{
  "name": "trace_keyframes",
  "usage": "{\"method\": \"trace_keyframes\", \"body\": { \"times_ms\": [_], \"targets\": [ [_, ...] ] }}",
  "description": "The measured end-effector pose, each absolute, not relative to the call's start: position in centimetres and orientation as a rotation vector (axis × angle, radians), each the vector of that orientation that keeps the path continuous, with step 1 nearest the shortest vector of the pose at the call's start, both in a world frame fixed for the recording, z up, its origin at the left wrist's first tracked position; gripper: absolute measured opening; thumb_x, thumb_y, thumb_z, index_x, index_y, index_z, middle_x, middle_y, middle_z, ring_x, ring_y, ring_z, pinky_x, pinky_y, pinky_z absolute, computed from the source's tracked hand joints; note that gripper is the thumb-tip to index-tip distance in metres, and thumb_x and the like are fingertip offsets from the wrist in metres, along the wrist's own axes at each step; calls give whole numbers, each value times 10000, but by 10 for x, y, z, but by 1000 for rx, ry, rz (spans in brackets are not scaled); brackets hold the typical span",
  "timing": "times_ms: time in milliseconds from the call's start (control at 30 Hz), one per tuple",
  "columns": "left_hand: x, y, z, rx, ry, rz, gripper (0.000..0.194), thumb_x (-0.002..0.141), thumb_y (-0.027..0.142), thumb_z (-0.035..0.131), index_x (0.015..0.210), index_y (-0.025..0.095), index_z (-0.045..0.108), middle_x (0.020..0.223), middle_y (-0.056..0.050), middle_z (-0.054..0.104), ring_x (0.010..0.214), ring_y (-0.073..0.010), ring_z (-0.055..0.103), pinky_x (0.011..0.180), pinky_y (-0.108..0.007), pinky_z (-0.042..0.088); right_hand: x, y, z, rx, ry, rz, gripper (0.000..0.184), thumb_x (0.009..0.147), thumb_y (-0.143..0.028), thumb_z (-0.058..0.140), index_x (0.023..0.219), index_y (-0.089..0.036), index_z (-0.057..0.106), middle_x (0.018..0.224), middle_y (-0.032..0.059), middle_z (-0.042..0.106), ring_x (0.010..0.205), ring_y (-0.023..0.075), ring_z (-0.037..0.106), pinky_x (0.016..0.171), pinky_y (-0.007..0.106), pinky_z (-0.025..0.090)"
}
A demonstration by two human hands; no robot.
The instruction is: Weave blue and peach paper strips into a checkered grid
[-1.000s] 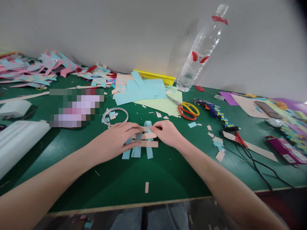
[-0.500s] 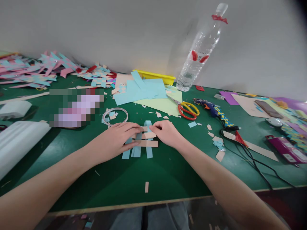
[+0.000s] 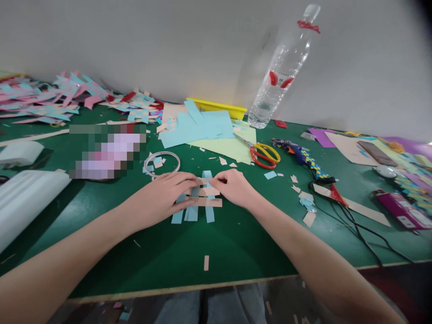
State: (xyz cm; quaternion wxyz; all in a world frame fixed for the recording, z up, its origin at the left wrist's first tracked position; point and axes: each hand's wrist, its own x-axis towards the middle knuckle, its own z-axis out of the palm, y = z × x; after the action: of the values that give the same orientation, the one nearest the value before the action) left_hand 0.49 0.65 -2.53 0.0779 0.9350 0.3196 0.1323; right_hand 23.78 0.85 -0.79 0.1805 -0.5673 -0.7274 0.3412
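Pale pink and light blue paper strips cross over and under one another in a small weave (image 3: 203, 202) on the green table. My left hand (image 3: 172, 191) lies over its left part, fingers stretched out and pressing on the strips, so that side is partly hidden. At the upper right of the weave, my right hand (image 3: 232, 186) is closed, thumb and forefinger pinching a paper strip beside the rightmost blue strip (image 3: 209, 215). Which strip the pinch holds is hard to make out. One short pink paper piece (image 3: 206, 263) lies nearer the table's front edge.
Behind the hands are a roll of tape (image 3: 178, 163), scissors (image 3: 265, 155), blue paper sheets (image 3: 199, 128) and a yellow tray (image 3: 222, 108). A water bottle (image 3: 285, 67) stands by the wall. Black cables (image 3: 357, 229) lie at right, heaped paper strips (image 3: 43, 99) at far left.
Almost nothing differs. Both hands keep their places on the strips, and the top of the right blue strip sits slightly lower.
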Motion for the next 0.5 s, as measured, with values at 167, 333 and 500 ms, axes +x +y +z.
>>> {"method": "trace_keyframes", "body": {
  "times_ms": [167, 333, 500],
  "targets": [
    [5, 7, -26, 2806, 954, 421, 491, 1021, 546, 319, 1275, 218, 581, 1311, -100, 607, 1193, -275, 580, 970, -449, 473, 237, 6, -4, -1590, -2120, 913, 437, 891, -343, 517, 519, -188, 348, 531, -60, 326, 563, 94, 272, 685, 284, 305],
    [4, 7, -26, 2823, 937, 407, 506, 1028, 549, 268, 1223, 206, 584, 1304, -113, 598, 1174, -276, 583, 934, -462, 488, 240, 7, 1, -1565, -2193, 620, 507, 925, -452, 524, 504, -183, 438, 494, -61, 382, 547, 91, 365, 898, 378, 318],
    [5, 7, -25, 2807, 925, 414, 483, 1028, 545, 279, 1179, 216, 599, 1288, -102, 602, 1172, -273, 579, 923, -455, 493, 251, 12, 0, -1388, -2161, 340, 229, 953, -367, 527, 877, -190, 651, 796, 18, 678, 742, 147, 596, 931, 388, 370]
  ]
}}
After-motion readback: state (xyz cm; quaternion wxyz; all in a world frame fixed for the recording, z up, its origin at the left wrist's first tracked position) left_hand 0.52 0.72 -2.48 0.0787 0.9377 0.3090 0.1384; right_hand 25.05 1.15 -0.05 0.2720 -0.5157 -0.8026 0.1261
